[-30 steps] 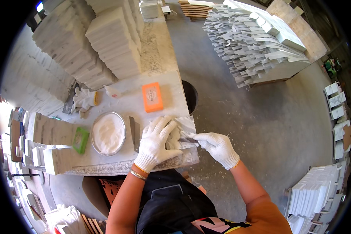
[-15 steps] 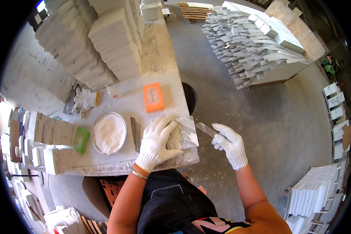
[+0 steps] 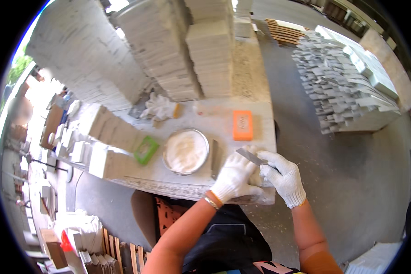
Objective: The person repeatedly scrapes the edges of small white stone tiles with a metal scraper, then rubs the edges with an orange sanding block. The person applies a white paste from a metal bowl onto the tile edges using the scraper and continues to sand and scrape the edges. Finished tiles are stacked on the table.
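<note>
My left hand (image 3: pixel 235 176), in a white knit glove, lies with fingers outstretched over a pale piece at the table's front right corner. The hands hide most of that piece. In my right hand (image 3: pixel 285 178), also gloved, is a flat metal blade (image 3: pixel 249 156), which reaches across above the left fingers; whether it touches them I cannot tell. Left of the hands stands a round dish (image 3: pixel 186 150) of white, paste-like material. A narrow grey strip (image 3: pixel 214 160) lies between dish and left hand. Beyond them sits an orange box (image 3: pixel 243 125).
A green block (image 3: pixel 146 150) lies left of the dish, with a crumpled white glove (image 3: pixel 160 108) behind it. Tall stacks of pale stone slabs (image 3: pixel 210 59) rise at the table's back. Across the floor on the right stands a pile of thin stone strips (image 3: pixel 338 82).
My right hand has brought the blade leftward from beyond the table edge to over my left hand. The view has swung left. My left hand stays on the pale piece.
</note>
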The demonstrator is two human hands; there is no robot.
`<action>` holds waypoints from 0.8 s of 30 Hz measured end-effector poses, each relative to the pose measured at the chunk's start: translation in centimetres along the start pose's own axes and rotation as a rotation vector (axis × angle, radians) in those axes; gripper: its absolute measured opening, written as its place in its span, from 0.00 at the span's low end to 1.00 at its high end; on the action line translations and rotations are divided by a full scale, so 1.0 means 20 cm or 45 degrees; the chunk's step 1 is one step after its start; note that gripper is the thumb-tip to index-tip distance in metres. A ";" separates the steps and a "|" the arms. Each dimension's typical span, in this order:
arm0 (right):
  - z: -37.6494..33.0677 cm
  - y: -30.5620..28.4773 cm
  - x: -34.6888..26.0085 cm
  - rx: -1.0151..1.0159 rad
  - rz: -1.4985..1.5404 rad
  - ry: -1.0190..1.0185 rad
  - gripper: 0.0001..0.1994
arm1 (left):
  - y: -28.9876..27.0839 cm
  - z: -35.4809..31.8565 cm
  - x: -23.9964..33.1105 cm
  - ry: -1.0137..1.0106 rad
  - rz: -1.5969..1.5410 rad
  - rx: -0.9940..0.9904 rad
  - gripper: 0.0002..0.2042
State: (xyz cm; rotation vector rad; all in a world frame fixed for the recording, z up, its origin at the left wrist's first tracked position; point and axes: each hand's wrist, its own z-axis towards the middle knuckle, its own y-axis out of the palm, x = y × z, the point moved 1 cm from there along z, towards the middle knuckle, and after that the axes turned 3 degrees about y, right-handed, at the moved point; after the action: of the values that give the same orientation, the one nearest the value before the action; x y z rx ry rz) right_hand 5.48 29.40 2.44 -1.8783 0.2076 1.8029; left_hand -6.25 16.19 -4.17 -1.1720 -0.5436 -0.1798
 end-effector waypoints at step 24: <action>0.73 0.27 0.09 -0.098 -1.333 -0.068 0.30 | 0.02 -0.01 -0.02 0.011 0.052 0.024 0.48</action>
State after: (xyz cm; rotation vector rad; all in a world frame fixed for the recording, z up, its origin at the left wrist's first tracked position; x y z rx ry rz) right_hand -9.71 31.96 -0.39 -1.5039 -0.7418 1.1096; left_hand -6.27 16.19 -4.75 -1.1628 -0.5121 -0.1445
